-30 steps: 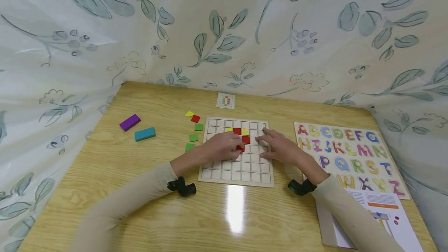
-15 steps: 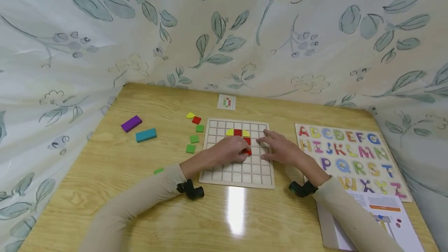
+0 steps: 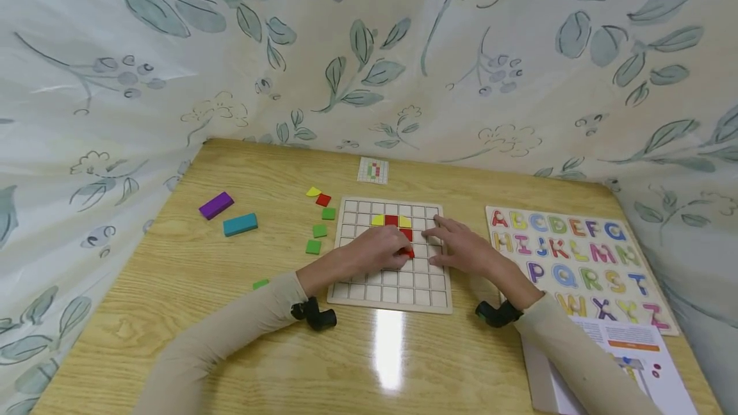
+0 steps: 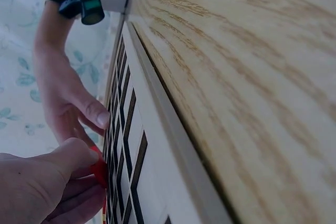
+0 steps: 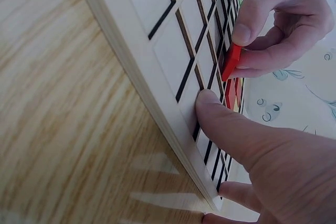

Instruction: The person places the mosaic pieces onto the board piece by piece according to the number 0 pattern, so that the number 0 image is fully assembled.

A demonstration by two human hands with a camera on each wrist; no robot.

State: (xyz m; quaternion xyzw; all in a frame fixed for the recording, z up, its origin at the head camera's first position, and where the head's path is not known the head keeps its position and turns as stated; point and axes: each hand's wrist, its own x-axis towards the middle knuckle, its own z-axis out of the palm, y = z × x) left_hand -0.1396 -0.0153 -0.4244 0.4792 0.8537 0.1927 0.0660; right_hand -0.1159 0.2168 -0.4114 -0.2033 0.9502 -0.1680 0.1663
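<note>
A wooden grid board (image 3: 398, 305) lies flat on the table before me. My left hand (image 3: 371, 252) is over its middle, pinching a red square tile (image 5: 231, 62) between thumb and fingers. In the right wrist view that tile stands tilted, its lower edge at the grid. Farther up the board sit two red squares (image 3: 391, 219) in a stepped line, flanked by yellow rounded pieces (image 3: 377, 220). My right hand (image 3: 464, 247) rests on the board's right side with fingers spread, its thumb (image 5: 215, 106) touching a cell.
Loose green squares (image 3: 319, 230), a red square (image 3: 323, 200) and a yellow piece (image 3: 313, 191) lie left of the board. Purple (image 3: 216, 205) and teal blocks (image 3: 240, 224) lie farther left. A pattern card (image 3: 373, 170) is behind; an alphabet board (image 3: 553, 216) and white box (image 3: 646, 351) are right.
My left hand has shifted slightly right and toward me with the red tile, then held still. A green square beside the left sleeve has come into view. The right hand stays put.
</note>
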